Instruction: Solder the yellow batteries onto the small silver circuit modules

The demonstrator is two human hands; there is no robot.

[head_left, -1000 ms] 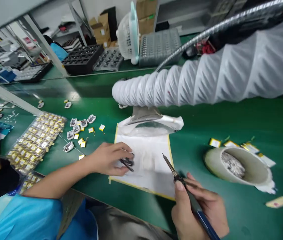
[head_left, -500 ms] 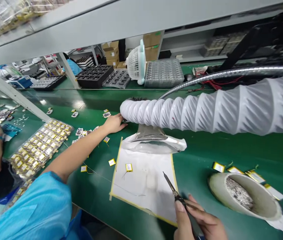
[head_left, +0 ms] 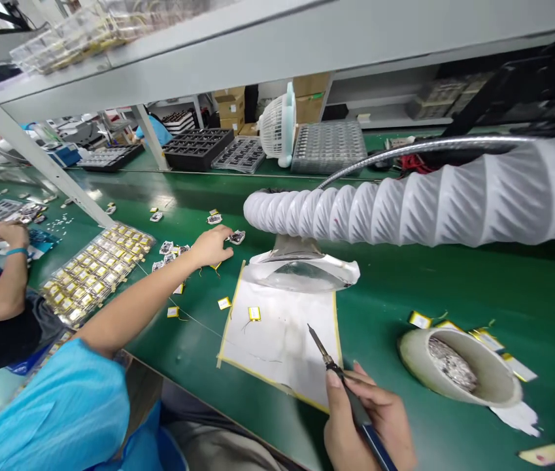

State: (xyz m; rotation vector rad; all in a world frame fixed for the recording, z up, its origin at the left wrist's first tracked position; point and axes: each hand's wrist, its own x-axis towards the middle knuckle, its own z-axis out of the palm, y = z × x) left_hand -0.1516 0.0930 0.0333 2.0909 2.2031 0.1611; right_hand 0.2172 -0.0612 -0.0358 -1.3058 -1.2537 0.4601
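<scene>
My right hand (head_left: 371, 428), at the lower right, is wrapped round a soldering iron (head_left: 361, 412). The iron's bare tip points up and left over a white sheet (head_left: 301, 353) edged with yellow tape. My left hand (head_left: 210, 250) reaches out across the green bench with its fingers apart. By its fingertips lies a small white-and-dark part (head_left: 236, 237); whether they touch I cannot tell. One small battery (head_left: 254, 314) with thin wires rests on the sheet, and another battery (head_left: 224, 303) lies at its left edge. Under my left hand a further yellow-edged battery is partly hidden.
A white ribbed hose (head_left: 365, 212) with a clear hood (head_left: 306, 271) hangs over the sheet's far edge. At right stands a slanted cup (head_left: 497, 373) of metallic scraps, batteries behind it. Left are a filled battery tray (head_left: 100, 268) and a co-worker's hands (head_left: 12, 235).
My left hand has drawn back from beside the hose end, and the small white-and-dark part now shows. The soldering iron stays in my right hand. The whole view has shifted slightly.
</scene>
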